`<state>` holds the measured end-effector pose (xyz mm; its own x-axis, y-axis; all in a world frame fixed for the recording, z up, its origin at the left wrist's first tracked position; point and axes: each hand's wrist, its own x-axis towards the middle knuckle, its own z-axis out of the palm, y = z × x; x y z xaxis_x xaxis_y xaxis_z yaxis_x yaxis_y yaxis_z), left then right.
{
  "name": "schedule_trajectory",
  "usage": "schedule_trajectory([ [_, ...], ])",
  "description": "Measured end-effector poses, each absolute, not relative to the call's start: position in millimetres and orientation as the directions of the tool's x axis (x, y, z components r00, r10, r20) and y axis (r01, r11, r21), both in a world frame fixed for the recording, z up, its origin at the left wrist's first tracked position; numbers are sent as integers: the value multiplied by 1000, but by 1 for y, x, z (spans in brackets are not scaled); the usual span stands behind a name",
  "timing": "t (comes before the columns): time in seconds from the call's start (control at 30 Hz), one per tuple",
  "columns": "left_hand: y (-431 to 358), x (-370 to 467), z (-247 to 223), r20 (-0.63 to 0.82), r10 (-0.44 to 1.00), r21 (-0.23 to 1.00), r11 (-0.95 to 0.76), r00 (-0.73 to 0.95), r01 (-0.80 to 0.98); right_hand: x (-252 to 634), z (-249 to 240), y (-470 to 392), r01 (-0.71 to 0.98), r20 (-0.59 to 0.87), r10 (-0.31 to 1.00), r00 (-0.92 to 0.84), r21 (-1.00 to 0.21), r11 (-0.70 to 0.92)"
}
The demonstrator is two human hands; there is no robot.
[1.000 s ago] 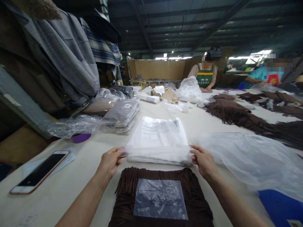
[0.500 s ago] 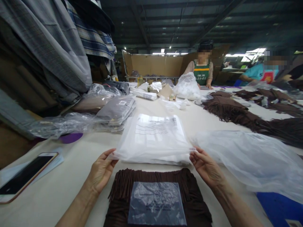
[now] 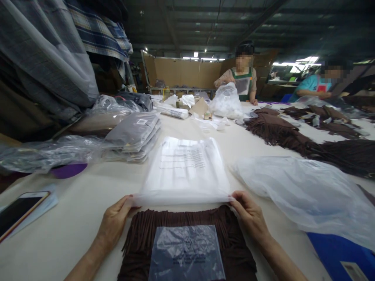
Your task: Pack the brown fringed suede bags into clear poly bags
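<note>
A frosted plastic bag (image 3: 181, 171) with printed text lies flat in the middle of the table, its near edge stretched between my two hands. My left hand (image 3: 117, 216) pinches the near left corner. At the near right corner, my right hand (image 3: 249, 214) pinches the same edge between thumb and fingers. Just below it lies a folded dark brown fringed scarf (image 3: 137, 242), between my forearms. On top of the scarf rests a small clear plastic bag (image 3: 187, 253) with faint print.
Left are a phone (image 3: 22, 210) and stacked bagged grey items (image 3: 131, 134). Right lie a large loose plastic sheet (image 3: 299, 187), a blue item (image 3: 336, 253) and brown fringed scarves (image 3: 272, 127). Two co-workers stand beyond, one in a green apron (image 3: 243, 86).
My hands have drawn the bag's near edge slightly lower, closer to the scarf, and pulled it straighter. The view has shifted a little. The green-aproned co-worker has changed arm position.
</note>
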<state>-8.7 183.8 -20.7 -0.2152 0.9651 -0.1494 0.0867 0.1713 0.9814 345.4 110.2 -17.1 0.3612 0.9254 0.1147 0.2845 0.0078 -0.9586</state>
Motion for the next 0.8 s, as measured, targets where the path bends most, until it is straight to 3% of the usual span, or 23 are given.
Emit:
schedule_trajectory([
  [0.07,178,-9,-21,-110,977,935,164,-180,315,346,-21,103,371,121,927,354,-928,-21],
  [0.17,168,-3,-16,-63,985,874,132,-159,468,343,-24,98,453,125,924,361,-890,-56],
  [0.4,147,11,-11,-150,953,853,259,-262,453,337,-24,95,538,56,882,468,-810,-234],
  [0.5,142,12,-15,-237,914,845,361,-329,394,332,-21,93,403,-18,855,518,-877,-262],
  [0.6,139,10,-16,-324,870,823,453,-371,343,327,-18,91,163,-108,805,584,-955,-246],
  [0.8,133,3,-17,-420,807,736,570,-415,365,326,-23,78,-227,-364,675,642,-931,-286],
])
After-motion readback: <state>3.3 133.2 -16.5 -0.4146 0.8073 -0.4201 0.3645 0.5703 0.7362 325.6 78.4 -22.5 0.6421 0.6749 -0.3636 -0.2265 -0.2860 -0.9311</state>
